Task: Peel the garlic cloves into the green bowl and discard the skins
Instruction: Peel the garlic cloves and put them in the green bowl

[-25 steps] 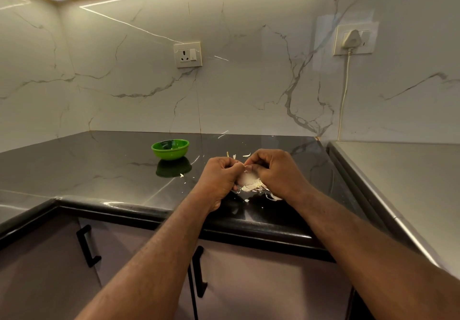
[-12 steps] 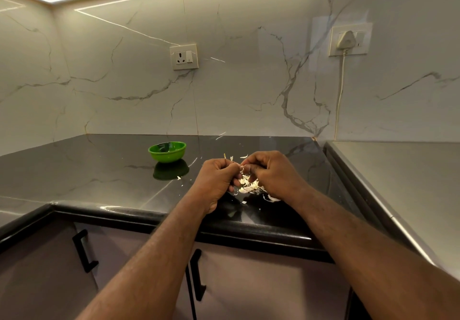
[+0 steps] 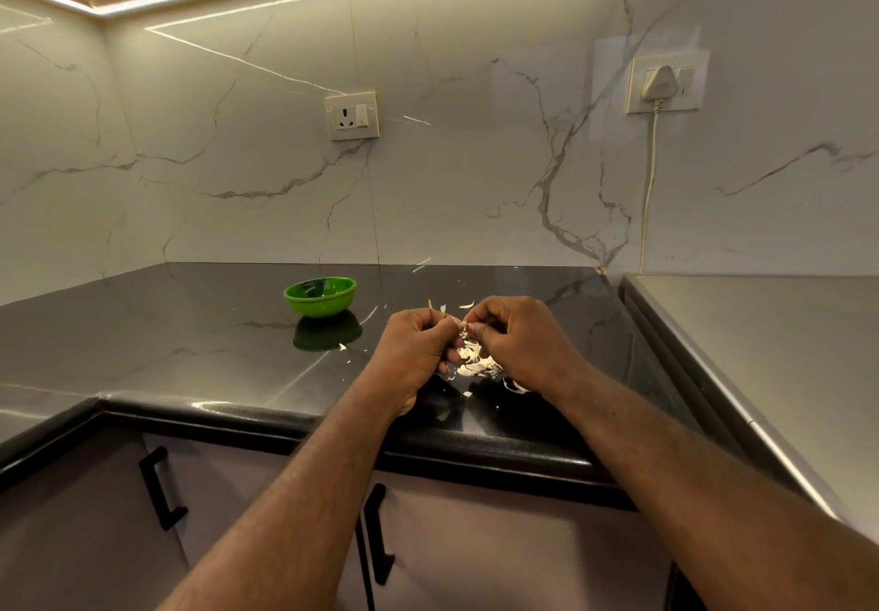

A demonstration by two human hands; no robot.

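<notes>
My left hand (image 3: 413,352) and my right hand (image 3: 516,340) meet fingertip to fingertip above the black counter, both curled round a small garlic piece (image 3: 463,328) that is mostly hidden between them. A heap of pale garlic skins (image 3: 477,361) lies on the counter just under the hands, with loose flakes scattered around. The green bowl (image 3: 320,295) stands to the left and a little farther back, apart from both hands; what lies inside it I cannot make out.
The black counter (image 3: 190,344) runs into a corner on the left, its front edge just below my wrists. A grey steel surface (image 3: 770,363) adjoins on the right. A wall socket (image 3: 353,116) and a plugged-in white cable (image 3: 650,173) are on the marble backsplash.
The whitish garlic seen between my hands a second ago is now covered by my fingers, and more skin flakes show below them. My view has shifted slightly.
</notes>
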